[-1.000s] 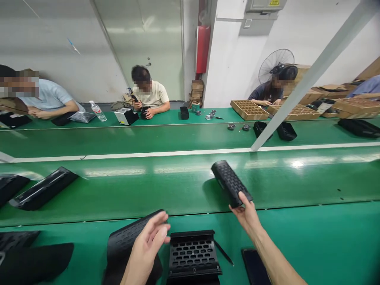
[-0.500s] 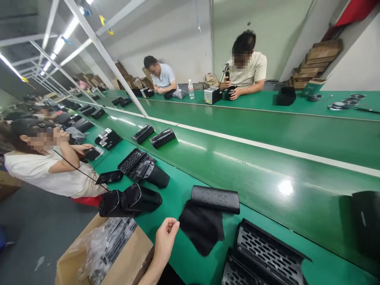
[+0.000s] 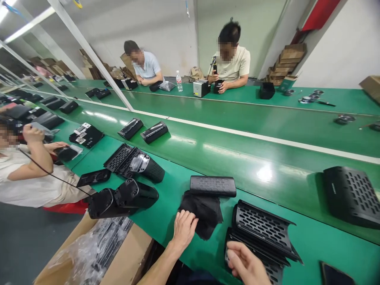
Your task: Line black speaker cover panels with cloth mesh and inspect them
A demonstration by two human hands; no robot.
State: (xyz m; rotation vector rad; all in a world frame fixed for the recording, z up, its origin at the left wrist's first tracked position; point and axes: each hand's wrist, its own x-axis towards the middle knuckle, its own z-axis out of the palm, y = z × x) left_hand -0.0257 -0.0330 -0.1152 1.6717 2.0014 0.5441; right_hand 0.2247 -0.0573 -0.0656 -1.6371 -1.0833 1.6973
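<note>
So the left hand [image 3: 184,227] was palm down, fingers side by side over the near edge of a black cloth [image 3: 208,217], wrist angled up from the bottom; couldn't tell if it was pinching any. Cloth lay on the green bench [image 3: 317,245], against a slotted black casing [image 3: 212,186]. Right hand [image 3: 248,264] was well apart from the left, half curled by some slotted black panels [image 3: 264,223]; no idea if it held anything. Pale mark on the black housing [image 3: 350,194] at right and the bottle [image 3: 179,81] label: both too tiny to read.
</note>
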